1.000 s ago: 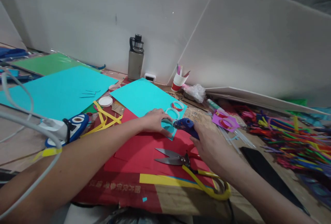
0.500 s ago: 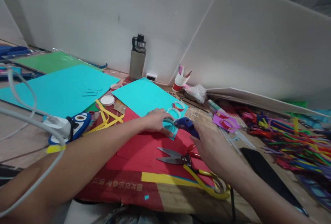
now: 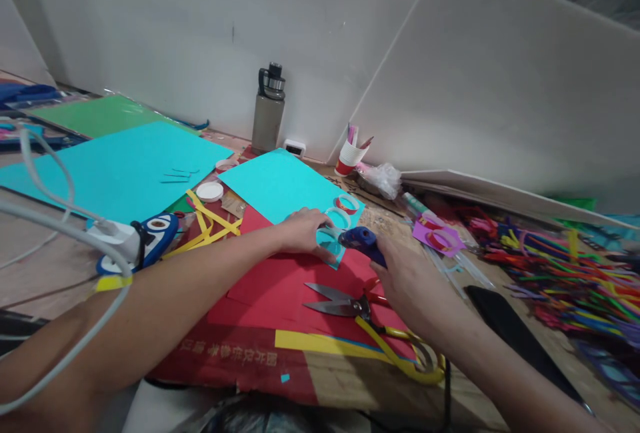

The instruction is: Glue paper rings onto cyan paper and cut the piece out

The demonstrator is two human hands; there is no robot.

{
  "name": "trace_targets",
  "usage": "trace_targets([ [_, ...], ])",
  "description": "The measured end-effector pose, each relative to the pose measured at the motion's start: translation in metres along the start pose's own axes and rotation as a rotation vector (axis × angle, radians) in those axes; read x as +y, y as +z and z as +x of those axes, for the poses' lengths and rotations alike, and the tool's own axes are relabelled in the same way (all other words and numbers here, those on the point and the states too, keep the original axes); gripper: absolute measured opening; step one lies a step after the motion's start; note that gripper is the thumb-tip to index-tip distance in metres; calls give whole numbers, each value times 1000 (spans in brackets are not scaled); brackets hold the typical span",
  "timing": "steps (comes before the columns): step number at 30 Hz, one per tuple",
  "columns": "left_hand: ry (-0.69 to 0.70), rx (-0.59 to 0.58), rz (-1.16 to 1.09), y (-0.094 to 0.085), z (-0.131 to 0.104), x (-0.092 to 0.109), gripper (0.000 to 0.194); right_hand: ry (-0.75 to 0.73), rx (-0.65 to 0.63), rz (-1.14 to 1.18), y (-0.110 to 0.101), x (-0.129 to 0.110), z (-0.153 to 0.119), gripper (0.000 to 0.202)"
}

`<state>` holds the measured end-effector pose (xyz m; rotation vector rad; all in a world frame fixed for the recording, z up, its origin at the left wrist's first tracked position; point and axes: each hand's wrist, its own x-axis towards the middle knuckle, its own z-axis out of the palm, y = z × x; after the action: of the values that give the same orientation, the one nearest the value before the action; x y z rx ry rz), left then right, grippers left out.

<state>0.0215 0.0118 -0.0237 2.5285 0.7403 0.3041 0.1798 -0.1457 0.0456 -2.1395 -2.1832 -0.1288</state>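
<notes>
A blue glue gun [image 3: 361, 240] is gripped in my right hand [image 3: 403, 273], its tip pointing left at a small turquoise paper piece [image 3: 327, 244] with a ring on it. Thumb and fingers of my left hand [image 3: 301, 232] close on the left side of that piece, above red paper [image 3: 270, 286]. Just behind are a white ring [image 3: 339, 218] and a red-and-white ring [image 3: 349, 204], on a turquoise sheet [image 3: 285, 183]. Scissors [image 3: 357, 306] with red and yellow handles lie spread apart in front of my right hand.
A bottle [image 3: 269, 110] and a paper cup [image 3: 351, 156] of pens stand at the back. Pipe cleaners [image 3: 565, 280] and a black phone [image 3: 525, 343] lie right. Left are yellow strips [image 3: 203, 230], a white adapter [image 3: 117, 241] and a cable [image 3: 113, 313] crossing before my left arm.
The view has shifted very slightly. Both hands, the glue gun and the turquoise piece keep nearly the same positions.
</notes>
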Motion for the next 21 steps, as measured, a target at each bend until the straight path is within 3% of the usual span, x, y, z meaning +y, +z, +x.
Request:
trace_targets([
  [10, 13, 18, -7, 2, 1, -2, 78, 47, -35, -12, -2, -6, 10, 22],
  [14, 22, 13, 3, 3, 0, -1, 87, 62, -57, -27, -9, -8, 10, 23],
  [18, 20, -6, 15, 3, -1, 2, 81, 94, -115, -71, -15, -13, 8, 21],
  [21, 25, 14, 16, 3, -2, 2, 82, 53, -100, -95, -15, -13, 7, 25],
])
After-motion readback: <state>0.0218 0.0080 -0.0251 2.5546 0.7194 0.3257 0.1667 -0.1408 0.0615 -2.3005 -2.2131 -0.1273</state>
